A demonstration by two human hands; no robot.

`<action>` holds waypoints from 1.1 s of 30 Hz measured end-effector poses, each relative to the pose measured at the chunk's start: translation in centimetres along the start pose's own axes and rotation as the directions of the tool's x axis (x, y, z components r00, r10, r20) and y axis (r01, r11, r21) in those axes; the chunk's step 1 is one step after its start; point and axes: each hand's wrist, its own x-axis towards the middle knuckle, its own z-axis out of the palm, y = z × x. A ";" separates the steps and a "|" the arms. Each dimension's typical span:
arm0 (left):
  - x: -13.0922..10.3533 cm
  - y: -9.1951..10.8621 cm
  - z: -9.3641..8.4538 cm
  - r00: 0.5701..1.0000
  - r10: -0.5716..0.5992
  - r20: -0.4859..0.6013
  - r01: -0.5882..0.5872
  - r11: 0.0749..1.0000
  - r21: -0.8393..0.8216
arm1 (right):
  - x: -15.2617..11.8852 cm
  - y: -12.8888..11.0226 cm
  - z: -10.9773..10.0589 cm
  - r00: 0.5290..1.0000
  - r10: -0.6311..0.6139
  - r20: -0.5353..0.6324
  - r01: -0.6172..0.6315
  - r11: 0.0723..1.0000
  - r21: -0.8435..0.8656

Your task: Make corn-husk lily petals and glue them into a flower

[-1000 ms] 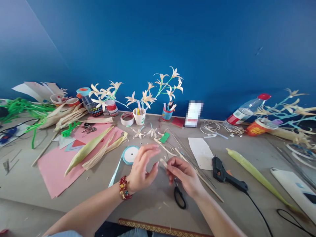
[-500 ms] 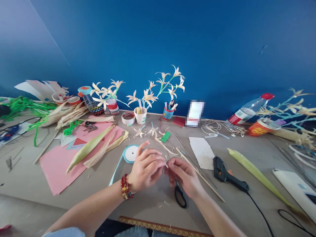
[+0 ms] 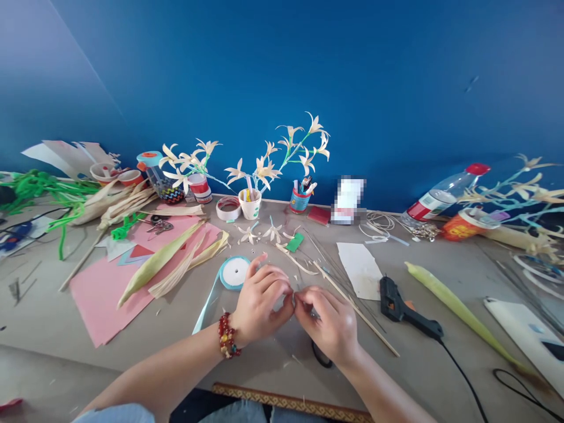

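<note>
My left hand, with a red bead bracelet at the wrist, is closed in a pinch at the middle of the table. Its fingertips meet those of my right hand, also pinched. Whatever small thing is between the fingertips is too hidden to name. Black-handled scissors lie partly covered under my right hand. Just behind my left hand is a roll of light blue ribbon, its loose end trailing toward the wrist. Two small pale flowers lie beyond the hands.
Pink paper with husks lies at the left. A black glue gun, a green husk and white paper are at the right. Behind stand a white cup of flowers, a pen holder and a bottle.
My right hand has turned and closed in against my left fingertips, covering more of the scissors. The pale piece that showed between the fingers is now mostly hidden.
</note>
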 end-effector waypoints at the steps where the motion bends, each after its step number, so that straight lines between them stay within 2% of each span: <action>1: 0.0 0.0 0.0 1.000 0.008 -0.002 -0.008 1.000 0.009 | 0.0 -0.1 0.0 1.000 0.003 -0.002 -0.003 1.000 -0.003; 6: 0.3 -0.8 -0.4 1.000 0.011 -0.028 -0.009 0.999 0.048 | -0.3 0.0 -0.1 0.999 0.004 -0.054 -0.003 1.000 0.028; 10: 0.7 -1.8 -1.1 0.995 -0.028 -0.093 0.033 0.998 0.048 | -0.4 0.4 -0.2 0.986 0.115 -0.120 -0.103 0.989 0.102; 13: 0.7 -1.3 -1.2 1.000 -0.002 -0.030 0.001 1.000 -0.018 | -0.3 0.5 0.0 0.977 0.181 -0.110 -0.167 0.978 0.129; 16: 0.6 -0.4 -0.9 0.998 0.002 0.065 -0.001 1.000 -0.019 | -0.2 0.4 0.2 0.984 0.150 -0.096 -0.136 0.981 0.141; 21: 0.7 0.0 -0.6 0.991 -0.057 0.122 0.064 0.996 -0.056 | 0.0 0.1 0.4 0.993 0.045 -0.110 -0.032 0.992 0.119; 27: 0.4 0.1 -0.4 0.993 -0.077 0.089 0.083 0.995 -0.062 | -0.1 0.1 0.2 0.993 -0.025 -0.116 0.032 0.998 0.062; 30: 0.3 -0.8 -0.4 0.995 -0.075 0.067 0.078 0.996 -0.046 | -0.3 0.3 -0.1 0.990 -0.035 -0.140 0.041 0.998 0.042; 33: 0.5 -1.9 -0.7 0.991 -0.135 0.020 0.136 0.991 -0.019 | -0.4 0.8 -0.3 0.976 0.002 -0.216 0.007 0.999 0.042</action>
